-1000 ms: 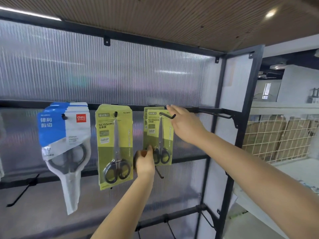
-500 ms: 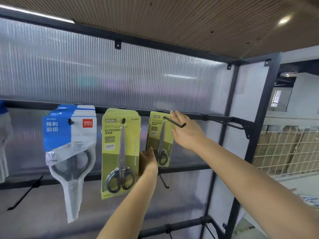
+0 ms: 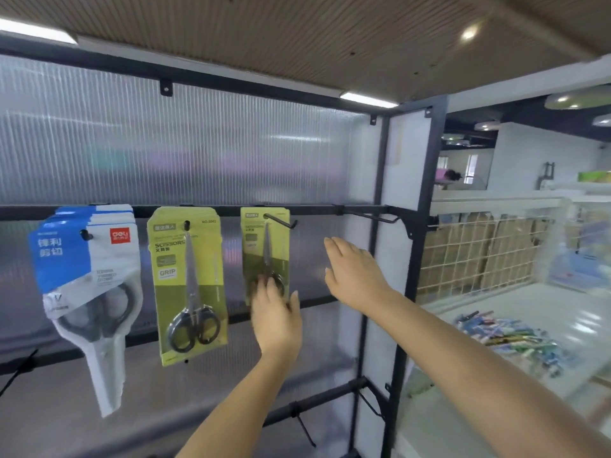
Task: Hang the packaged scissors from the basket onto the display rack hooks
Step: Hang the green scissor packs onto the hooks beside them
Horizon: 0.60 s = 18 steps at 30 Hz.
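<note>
A small green scissors pack (image 3: 265, 256) is hanging on a black hook (image 3: 280, 221) off the display rack's horizontal bar (image 3: 231, 211), third pack from the left. The left hand (image 3: 276, 317) is sitting just in front of the pack's bottom edge, fingers straight and relaxed; it's motion-blurred, so whether the fingertips are touching the card is hard to tell, but the grip is loose and holding nothing. The right hand (image 3: 355, 276) is hovering to the right of the pack, apart from it, palm toward the rack w/ fingers spread wide, also holding nothing. Left of the small pack, a larger green scissors pack (image 3: 188, 285) is hanging on its own hook, several cards deep, and further left a stack of blue-and-white scissors packs (image 3: 84, 279) is hanging too. Behind everything, a ribbed translucent panel (image 3: 198, 150) is filling the black rack frame (image 3: 426, 226). An empty hook (image 3: 370, 217) is sticking out at the bar's right end. Off to the right, a white table (image 3: 496, 391) is carrying a pile of small colourful items (image 3: 506, 338), w/ a wire grid (image 3: 479, 256) behind it.
</note>
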### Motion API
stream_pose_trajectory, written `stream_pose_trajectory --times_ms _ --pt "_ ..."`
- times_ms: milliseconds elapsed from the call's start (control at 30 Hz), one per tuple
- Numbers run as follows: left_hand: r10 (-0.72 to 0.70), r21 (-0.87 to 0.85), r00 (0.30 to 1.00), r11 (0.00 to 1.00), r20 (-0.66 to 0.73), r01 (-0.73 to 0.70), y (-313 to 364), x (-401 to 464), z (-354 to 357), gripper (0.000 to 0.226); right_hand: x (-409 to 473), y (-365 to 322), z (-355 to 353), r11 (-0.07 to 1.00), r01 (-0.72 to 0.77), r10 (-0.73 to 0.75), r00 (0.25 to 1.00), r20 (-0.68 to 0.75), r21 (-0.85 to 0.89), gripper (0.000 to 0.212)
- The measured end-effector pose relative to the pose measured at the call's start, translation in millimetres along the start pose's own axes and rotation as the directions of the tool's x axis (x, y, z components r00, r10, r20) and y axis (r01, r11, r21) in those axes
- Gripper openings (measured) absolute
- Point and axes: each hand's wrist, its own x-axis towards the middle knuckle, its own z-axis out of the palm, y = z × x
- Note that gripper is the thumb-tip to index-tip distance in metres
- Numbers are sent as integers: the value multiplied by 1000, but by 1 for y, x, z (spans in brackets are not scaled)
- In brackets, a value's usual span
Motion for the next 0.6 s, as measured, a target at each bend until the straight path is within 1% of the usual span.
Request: stream_pose_trajectory --times_ms 67,100,200,267,333,400,467,533,600 --pt "131 21 989 991 74 -133 9 -16 5 49 -22 10 -1 999 -48 48 999 12 10 55" --pt "174 31 977 983 120 -179 14 -25 9 48 -35 16 -1 997 -71 71 997 16 16 54" --pt "265 29 936 960 232 -279 34 -58 21 46 -78 40 3 992 -127 126 991 47 22 51" --pt "339 18 895 933 289 -359 51 -84 31 44 -113 60 7 980 -196 193 978 77 32 51" --pt "415 5 862 901 291 -435 60 -109 46 39 -146 76 11 966 -255 251 963 97 38 50" --pt "431 -10 827 889 360 -459 69 -145 61 35 -189 93 18 937 -345 335 932 137 56 47" --pt "455 -52 771 873 446 -485 70 -185 80 31 -234 107 26 904 -424 412 897 158 54 48" --pt "434 -95 677 874 594 -477 68 -229 100 35 -282 117 38 859 -508 489 850 198 62 49" --pt "409 -86 583 861 702 -501 63 -274 117 44 -331 121 56 803 -594 567 788 240 51 50"
